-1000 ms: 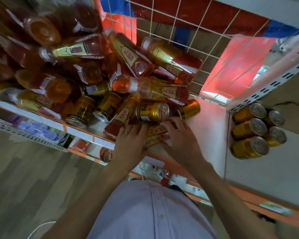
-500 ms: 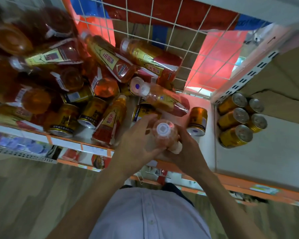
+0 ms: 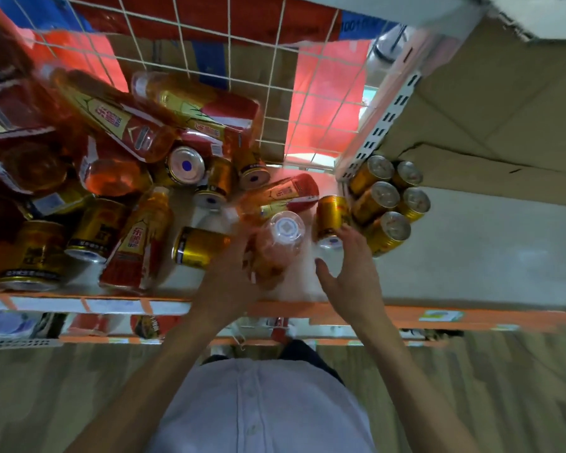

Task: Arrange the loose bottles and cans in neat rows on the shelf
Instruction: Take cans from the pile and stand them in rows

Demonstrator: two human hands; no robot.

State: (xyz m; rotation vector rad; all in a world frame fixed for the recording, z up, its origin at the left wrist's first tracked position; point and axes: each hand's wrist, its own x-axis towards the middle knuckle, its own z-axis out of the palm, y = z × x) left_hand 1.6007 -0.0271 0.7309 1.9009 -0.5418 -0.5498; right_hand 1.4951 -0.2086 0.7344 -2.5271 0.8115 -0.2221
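Bottle (image 3: 273,253) in hand: my left hand (image 3: 229,276) grips its body and holds it upright, cap towards me, over the shelf (image 3: 303,284). My right hand (image 3: 350,269) is spread open just beside it, fingertips at a gold can (image 3: 330,217). The jumbled heap (image 3: 111,191) lies beyond my left hand. Next, I think, the bottle needs standing squarely between my hands, then the can.

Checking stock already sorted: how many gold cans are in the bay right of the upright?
5 gold cans: a row of three and two alongside, by the upright; others may be hidden.
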